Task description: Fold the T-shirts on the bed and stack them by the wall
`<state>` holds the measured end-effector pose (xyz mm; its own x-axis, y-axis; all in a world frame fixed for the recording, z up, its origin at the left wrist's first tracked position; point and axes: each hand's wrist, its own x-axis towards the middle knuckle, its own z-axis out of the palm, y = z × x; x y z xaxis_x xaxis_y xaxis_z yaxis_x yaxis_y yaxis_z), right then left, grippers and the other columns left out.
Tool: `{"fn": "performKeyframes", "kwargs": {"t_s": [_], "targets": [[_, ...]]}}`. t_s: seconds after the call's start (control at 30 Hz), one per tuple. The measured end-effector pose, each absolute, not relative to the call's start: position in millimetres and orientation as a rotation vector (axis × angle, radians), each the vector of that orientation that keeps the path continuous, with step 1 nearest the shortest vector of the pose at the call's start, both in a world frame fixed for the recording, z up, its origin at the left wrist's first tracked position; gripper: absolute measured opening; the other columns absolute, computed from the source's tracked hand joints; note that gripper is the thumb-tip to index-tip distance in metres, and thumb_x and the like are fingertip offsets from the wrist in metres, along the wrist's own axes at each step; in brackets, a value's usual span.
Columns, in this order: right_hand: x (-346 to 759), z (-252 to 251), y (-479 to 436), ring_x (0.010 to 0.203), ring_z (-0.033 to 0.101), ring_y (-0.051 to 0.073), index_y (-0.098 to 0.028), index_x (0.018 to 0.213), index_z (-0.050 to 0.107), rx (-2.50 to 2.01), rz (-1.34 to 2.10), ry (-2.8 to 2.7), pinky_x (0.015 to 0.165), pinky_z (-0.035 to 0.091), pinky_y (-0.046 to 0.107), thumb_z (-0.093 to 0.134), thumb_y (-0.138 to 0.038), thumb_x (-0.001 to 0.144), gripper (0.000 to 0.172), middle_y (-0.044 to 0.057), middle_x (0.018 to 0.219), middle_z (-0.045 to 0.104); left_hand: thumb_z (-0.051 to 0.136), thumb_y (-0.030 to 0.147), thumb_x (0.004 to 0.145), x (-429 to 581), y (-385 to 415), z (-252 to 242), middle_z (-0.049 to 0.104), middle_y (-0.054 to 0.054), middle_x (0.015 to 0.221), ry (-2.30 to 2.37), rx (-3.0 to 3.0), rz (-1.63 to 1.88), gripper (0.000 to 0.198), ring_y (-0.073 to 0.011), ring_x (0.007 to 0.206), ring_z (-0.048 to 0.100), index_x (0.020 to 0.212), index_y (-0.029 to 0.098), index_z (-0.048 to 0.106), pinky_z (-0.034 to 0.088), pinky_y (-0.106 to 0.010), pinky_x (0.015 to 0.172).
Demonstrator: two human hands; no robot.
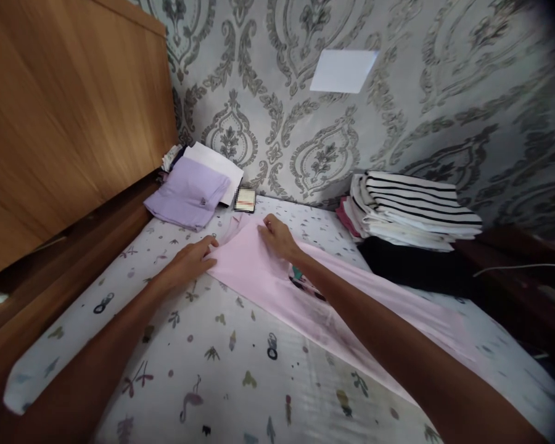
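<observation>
A pale pink shirt point(254, 262) lies stretched across the patterned sheet, with a dark and green print partly hidden beneath my right forearm. My left hand point(192, 262) pinches its near left edge between thumb and fingers. Farther along the same end, my right hand point(277, 237) has its fingers curled closed on the pink fabric. The shirt's other end runs off to the right, passing under my right arm.
Folded lilac cloth point(189, 191) and a white one sit at the back left, beside a small card-like object point(245, 200). At the right stands a stack of folded clothes point(411, 206), with black fabric point(416, 265) in front. A wooden cabinet point(74, 111) borders the left.
</observation>
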<state>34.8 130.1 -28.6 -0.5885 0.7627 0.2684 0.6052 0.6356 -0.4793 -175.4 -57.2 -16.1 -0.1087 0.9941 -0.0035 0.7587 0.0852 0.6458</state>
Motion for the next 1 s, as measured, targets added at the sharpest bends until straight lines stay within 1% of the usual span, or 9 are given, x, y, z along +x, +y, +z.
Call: {"fn": "performKeyframes", "kwargs": {"t_s": [0.17,0.3,0.4,0.57,0.67,0.77,0.83,0.9,1.0], "targets": [[36.5,-29.8,131.9,0.076,0.055,0.024,-0.024,0.107,0.053,-1.065,0.333,-2.43,0.068,0.035,0.032,0.041,-0.038,0.094,0.022,0.004,0.081,0.064,0.054,0.024,0.08,-187.0,-55.1,-19.8,0.057,0.005,0.071,1.853,1.698,0.792,0.032,-0.0162,0.069,0.053,0.112,0.022,0.058,0.034,-0.028,0.065],[35.0,-43.1,137.2,0.082,0.059,0.026,-0.024,0.114,0.056,-1.123,0.35,-2.478,0.07,0.038,0.033,0.045,-0.036,0.093,0.026,0.006,0.086,0.067,0.055,0.027,0.082,-189.4,-55.2,-26.1,0.057,0.004,0.069,1.944,1.717,0.796,0.025,-0.016,0.067,0.053,0.106,0.023,0.062,0.033,-0.028,0.063],[37.5,-48.9,141.8,0.08,0.059,0.024,-0.023,0.118,0.056,-1.102,0.398,-2.46,0.071,0.04,0.033,0.045,-0.042,0.094,0.032,0.005,0.086,0.068,0.057,0.028,0.082,-192.1,-54.9,-29.2,0.057,0.004,0.067,1.98,1.743,0.793,0.022,-0.0157,0.065,0.052,0.103,0.022,0.063,0.033,-0.028,0.062],[53.4,-43.7,150.4,0.062,0.05,0.018,-0.021,0.114,0.059,-1.05,0.564,-2.449,0.063,0.035,0.03,0.048,-0.053,0.092,0.041,-0.002,0.063,0.056,0.05,0.025,0.086,-200.4,-52.0,-32.9,0.059,0.003,0.065,1.944,1.706,0.892,0.02,-0.0147,0.062,0.053,0.1,0.021,0.063,0.036,-0.027,0.062],[67.3,-39.6,153.0,0.057,0.044,0.015,-0.022,0.117,0.058,-1.04,0.762,-2.431,0.059,0.033,0.029,0.053,-0.057,0.088,0.046,-0.007,0.057,0.046,0.043,0.022,0.087,-203.8,-50.9,-33.1,0.063,0.001,0.069,1.898,1.597,0.93,0.023,-0.0143,0.064,0.056,0.099,0.02,0.062,0.039,-0.026,0.062],[78.0,-38.8,153.0,0.057,0.041,0.014,-0.021,0.128,0.05,-0.953,1.02,-2.429,0.056,0.032,0.027,0.063,-0.049,0.08,0.057,-0.009,0.06,0.044,0.043,0.027,0.088,-205.4,-51.8,-31.3,0.062,0.001,0.068,1.88,1.584,0.914,0.022,-0.0144,0.064,0.055,0.099,0.02,0.062,0.039,-0.026,0.061],[81.4,-39.4,152.3,0.058,0.042,0.014,-0.02,0.132,0.048,-0.878,1.079,-2.451,0.057,0.033,0.027,0.065,-0.041,0.076,0.062,-0.009,0.062,0.043,0.051,0.033,0.086,-205.9,-53.3,-29.5,0.059,0.003,0.067,1.85,1.629,0.876,0.023,-0.0146,0.063,0.054,0.102,0.021,0.062,0.037,-0.026,0.06],[82.2,-39.8,151.2,0.062,0.043,0.014,-0.019,0.131,0.05,-0.83,1.023,-2.465,0.059,0.036,0.028,0.064,-0.036,0.075,0.06,-0.008,0.065,0.044,0.058,0.035,0.08,-205.9,-54.9,-27.4,0.058,0.003,0.068,1.812,1.675,0.845,0.029,-0.0148,0.065,0.053,0.104,0.02,0.061,0.036,-0.027,0.06],[80.8,-39.4,148.8,0.071,0.05,0.017,-0.02,0.129,0.055,-0.829,0.835,-2.458,0.066,0.042,0.03,0.061,-0.032,0.078,0.053,-0.002,0.079,0.055,0.059,0.031,0.075,-205.1,-56.2,-24.3,0.058,0.003,0.069,1.794,1.71,0.797,0.031,-0.0155,0.067,0.054,0.103,0.02,0.061,0.037,-0.028,0.063]]}}
